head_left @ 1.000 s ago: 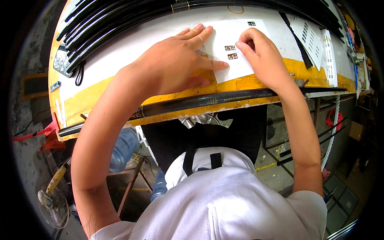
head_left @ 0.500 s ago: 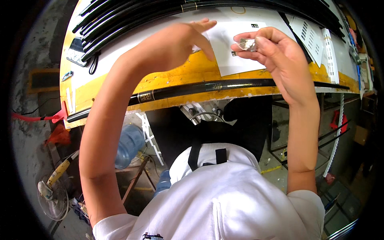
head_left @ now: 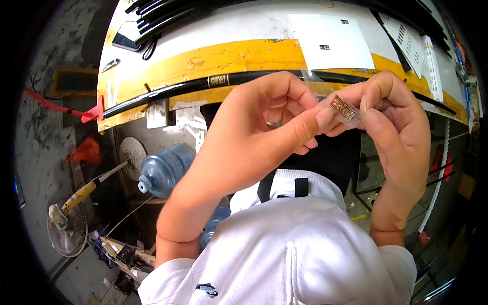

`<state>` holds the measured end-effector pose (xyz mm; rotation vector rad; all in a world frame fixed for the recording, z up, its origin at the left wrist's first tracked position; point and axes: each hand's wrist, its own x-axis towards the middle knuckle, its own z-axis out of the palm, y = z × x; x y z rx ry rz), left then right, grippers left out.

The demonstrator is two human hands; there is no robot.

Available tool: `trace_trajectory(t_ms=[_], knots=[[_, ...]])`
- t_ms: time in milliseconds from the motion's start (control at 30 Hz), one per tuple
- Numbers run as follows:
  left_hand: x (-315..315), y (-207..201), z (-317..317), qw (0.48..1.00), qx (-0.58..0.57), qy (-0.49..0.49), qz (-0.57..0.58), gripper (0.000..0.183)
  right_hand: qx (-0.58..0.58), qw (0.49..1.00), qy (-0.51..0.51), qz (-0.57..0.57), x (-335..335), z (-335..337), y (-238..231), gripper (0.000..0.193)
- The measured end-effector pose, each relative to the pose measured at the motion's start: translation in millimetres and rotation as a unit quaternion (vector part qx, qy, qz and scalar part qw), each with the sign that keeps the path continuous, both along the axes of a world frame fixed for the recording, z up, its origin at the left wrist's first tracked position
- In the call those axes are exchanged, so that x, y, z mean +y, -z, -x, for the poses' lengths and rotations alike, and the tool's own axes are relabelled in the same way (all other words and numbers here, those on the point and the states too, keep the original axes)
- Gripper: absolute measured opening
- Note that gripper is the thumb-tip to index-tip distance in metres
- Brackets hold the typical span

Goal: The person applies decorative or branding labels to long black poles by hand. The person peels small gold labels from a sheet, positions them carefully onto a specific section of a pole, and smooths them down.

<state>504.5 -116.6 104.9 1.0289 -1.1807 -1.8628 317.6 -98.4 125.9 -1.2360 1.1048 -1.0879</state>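
Note:
Between my two hands is a small dark decal with a gold pattern on clear film [head_left: 343, 109], raised in front of the table's near edge. My left hand [head_left: 264, 132] pinches its left side between thumb and fingers. The opposite side is gripped by the thumb and fingertips of my right hand [head_left: 399, 122]. Just beyond the hands, a long black tapered rod [head_left: 244, 77] with a gold emblem band lies along the table edge, partly hidden by my fingers. Farther back lies a white sheet [head_left: 333, 38] bearing a few small dark decals.
Several black rods [head_left: 173, 15] are piled along the table's far side. A phone [head_left: 127, 36] lies at the left, printed sheets [head_left: 404, 43] at the right. A red clamp-like piece [head_left: 95, 112] sits at the left corner. Below are a blue water bottle [head_left: 168, 168] and a fan [head_left: 66, 229].
My left hand has come across from the left and now grips the decal together with my right. Both hands are nearer my body, and the view has shifted. The decal's gold pattern now shows.

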Motion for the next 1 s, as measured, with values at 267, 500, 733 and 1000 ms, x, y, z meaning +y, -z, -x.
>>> trace_trajectory(t_ms=[267, 500, 733, 1000], knots=[[41, 12, -15, 0.997, 0.027, -0.055, 0.043, 0.047, -0.003, 0.999, -0.025, -0.046, 35, -18, -4, 0.012], [65, 11, -21, 0.996, 0.071, -0.008, -0.049, 0.026, 0.023, 0.998, -0.056, -0.018, 55, -30, -9, 0.010], [80, 19, -27, 0.991, 0.110, -0.069, -0.025, 0.014, 0.003, 0.996, -0.043, -0.073, 56, -23, 6, 0.015], [78, 30, -23, 0.987, 0.100, -0.122, 0.016, 0.014, -0.054, 0.982, -0.043, -0.178, 46, -19, 26, 0.018]])
